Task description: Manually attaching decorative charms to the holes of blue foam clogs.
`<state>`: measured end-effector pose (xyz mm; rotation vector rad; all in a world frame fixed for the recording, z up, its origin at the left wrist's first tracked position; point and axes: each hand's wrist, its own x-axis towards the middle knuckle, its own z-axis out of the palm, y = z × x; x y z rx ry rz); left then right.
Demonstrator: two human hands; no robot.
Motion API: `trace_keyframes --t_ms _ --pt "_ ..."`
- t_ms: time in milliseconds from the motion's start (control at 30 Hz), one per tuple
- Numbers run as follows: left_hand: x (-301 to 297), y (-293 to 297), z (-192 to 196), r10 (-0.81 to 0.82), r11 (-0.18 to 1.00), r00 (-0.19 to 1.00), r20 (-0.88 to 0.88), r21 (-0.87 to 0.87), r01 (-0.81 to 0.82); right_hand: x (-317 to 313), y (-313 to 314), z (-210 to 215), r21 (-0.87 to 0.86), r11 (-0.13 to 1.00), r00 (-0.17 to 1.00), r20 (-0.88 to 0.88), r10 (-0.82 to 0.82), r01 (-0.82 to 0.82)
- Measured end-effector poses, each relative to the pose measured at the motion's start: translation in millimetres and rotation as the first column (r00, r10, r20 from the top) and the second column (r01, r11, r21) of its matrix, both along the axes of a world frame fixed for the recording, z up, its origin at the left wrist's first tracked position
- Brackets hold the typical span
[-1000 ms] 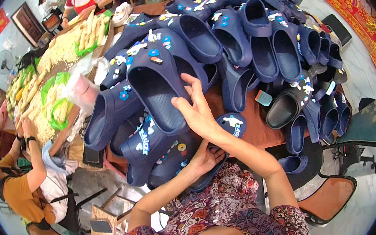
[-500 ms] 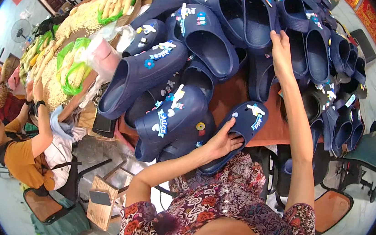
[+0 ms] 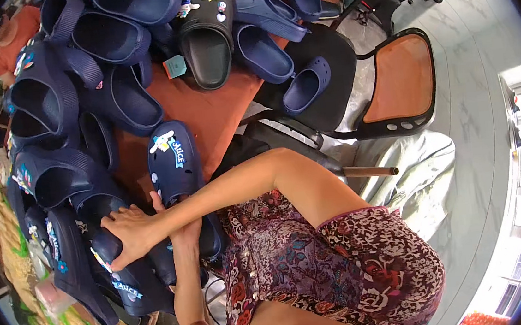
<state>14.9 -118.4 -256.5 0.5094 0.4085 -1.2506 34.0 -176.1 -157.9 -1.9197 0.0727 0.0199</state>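
A navy clog (image 3: 175, 165) with a white character charm and a blue lettered charm rests in my left hand (image 3: 185, 234), whose fingers wrap around its side near the heel. My right forearm crosses over the left wrist. At its end, my right hand (image 3: 133, 234) grips a second navy clog (image 3: 105, 246) in the pile, thumb on one side and fingers on the other. The hand covers much of that clog. Close by lie more navy clogs with charms, among them one below the right hand (image 3: 131, 293).
Clogs heap over the brown-orange tablecloth (image 3: 221, 119), with a black clog (image 3: 207, 47) and a teal tag (image 3: 175, 66) among them. A single clog (image 3: 308, 86) sits on a black chair. An orange-backed chair (image 3: 399, 84) stands beyond. Yellow cobs (image 3: 9, 220) lie far left.
The view has swung to the right. My right hand has left the clog at the back of the pile and crossed over my left wrist to another clog. The left hand keeps its clog.
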Motion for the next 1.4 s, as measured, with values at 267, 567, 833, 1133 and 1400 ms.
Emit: trace_keyframes --t_ms 267,567,833,1133,1400 --pt "-2 7 27 -0.013 0.995 1.000 0.008 -0.100 0.014 10 18 -3 0.024 0.992 0.991 -0.055 -0.124 0.126" --pt "-6 -5 19 -0.086 0.951 0.995 0.051 -0.295 0.098 14 6 4 -0.017 0.991 0.991 -0.002 -0.131 0.130" --pt "-30 -41 11 0.079 0.993 0.956 0.281 -0.107 -0.051 27 -24 -5 0.267 0.955 0.989 0.021 -0.144 0.133" --pt "-69 40 85 -0.026 0.978 0.636 0.771 0.152 -0.145 33 -27 -1 0.240 0.965 0.993 0.017 -0.114 0.106" --pt "-97 121 72 0.025 0.482 0.256 0.966 0.213 -0.850 27 -25 5 0.265 0.962 0.996 0.040 -0.083 0.070"
